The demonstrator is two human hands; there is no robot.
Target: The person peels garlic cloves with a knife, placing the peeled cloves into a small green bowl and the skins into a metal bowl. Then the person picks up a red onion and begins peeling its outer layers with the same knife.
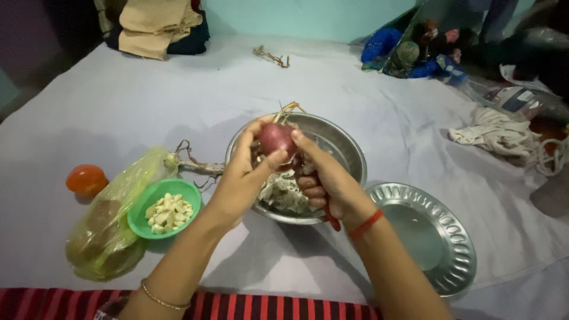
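Note:
A red onion (275, 138) with dry stalk ends is held over a steel bowl (347, 151). My left hand (240, 181) cups it from the left, thumb and fingers on its skin. My right hand (323, 178) presses its thumb on the onion's right side and also grips a red-handled tool (333, 222), whose blade is hidden. Pale peelings (284, 192) lie inside the bowl under my hands.
A green bowl of peeled garlic cloves (166, 208) sits left, beside a yellow plastic bag (112, 219) and a tomato (86, 179). A steel plate (435, 237) lies right. Folded cloth (157, 26), a white rag (498, 133) and bags (415, 53) lie farther back.

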